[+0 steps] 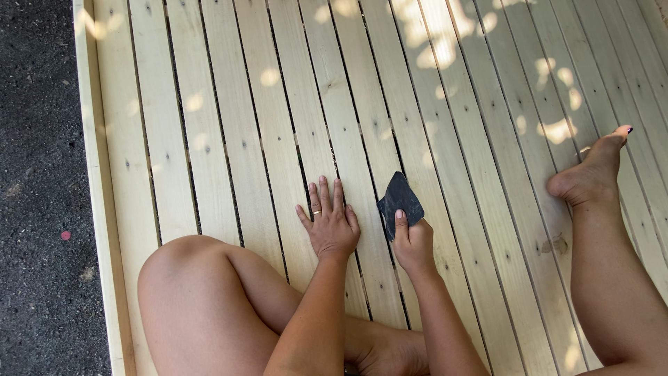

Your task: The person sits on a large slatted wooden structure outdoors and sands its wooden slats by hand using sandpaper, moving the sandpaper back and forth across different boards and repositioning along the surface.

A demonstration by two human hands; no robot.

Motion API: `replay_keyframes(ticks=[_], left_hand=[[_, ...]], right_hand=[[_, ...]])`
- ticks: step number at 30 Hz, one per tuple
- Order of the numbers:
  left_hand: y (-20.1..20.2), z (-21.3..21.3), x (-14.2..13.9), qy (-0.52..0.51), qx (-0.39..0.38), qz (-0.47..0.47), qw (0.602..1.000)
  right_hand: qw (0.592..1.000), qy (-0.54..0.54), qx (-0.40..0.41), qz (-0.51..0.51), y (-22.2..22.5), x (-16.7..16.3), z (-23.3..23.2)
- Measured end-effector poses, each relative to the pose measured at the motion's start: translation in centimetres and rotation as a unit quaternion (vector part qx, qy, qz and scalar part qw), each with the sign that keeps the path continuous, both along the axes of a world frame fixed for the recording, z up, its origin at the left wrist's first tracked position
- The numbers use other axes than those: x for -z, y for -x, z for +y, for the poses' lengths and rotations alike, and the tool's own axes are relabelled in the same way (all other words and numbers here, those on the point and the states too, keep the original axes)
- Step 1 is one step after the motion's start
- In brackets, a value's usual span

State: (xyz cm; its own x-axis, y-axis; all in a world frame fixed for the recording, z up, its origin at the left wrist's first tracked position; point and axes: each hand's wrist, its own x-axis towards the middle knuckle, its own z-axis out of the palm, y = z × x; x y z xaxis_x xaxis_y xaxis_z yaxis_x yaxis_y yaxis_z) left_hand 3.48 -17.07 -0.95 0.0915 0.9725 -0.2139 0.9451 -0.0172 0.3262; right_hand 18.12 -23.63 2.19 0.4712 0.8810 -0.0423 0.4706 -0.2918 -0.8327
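On pale wooden slats [278, 104] laid side by side with thin dark gaps, a person sits with bare legs, one knee [188, 278] bent at lower left and a foot [591, 174] out to the right. Left hand [330, 223] lies flat on a slat, palm down, fingers slightly spread, a ring on one finger, holding nothing. Right hand [414, 244] pinches a dark sheet of sandpaper [399, 200] at its near edge, thumb on top, the other fingers tucked underneath and mostly hidden, so their exact curl cannot be told. Sandpaper sits just beside the left hand, on the slat to its right, near the middle of the view, its far corner sticking up past the fingertips and lying on or just over the wood; contact is hard to confirm. Judging by look, the sheet is light, thin and floppy, folded or creased, with a gritty face that should not slip against skin. It would likely bend or crumple under a tight squeeze, tear at creases. Best hold seems the near edge or a fold, flat fingers pressing behind the sheet. Dark gravelly ground [42, 174] runs along the left beyond the wooden edge board [97, 174]. Dappled sun spots fall across the wood.
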Motion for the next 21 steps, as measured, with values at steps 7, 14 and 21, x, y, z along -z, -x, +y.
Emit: replay_keyframes(ticks=[7,14,21], left_hand=[[0.0,-0.1,0.3,-0.022,-0.005,-0.008,1.0],[0.0,0.0,0.1,-0.007,-0.007,-0.008,1.0],[-0.1,0.0,0.2,-0.008,0.005,0.016,1.0]], right_hand=[[0.99,-0.126,-0.06,-0.012,0.7,-0.4,-0.2],[0.991,0.107,-0.029,-0.07,1.0,-0.7,-1.7],[0.984,0.146,0.004,-0.102,0.7,-1.2,-2.3]])
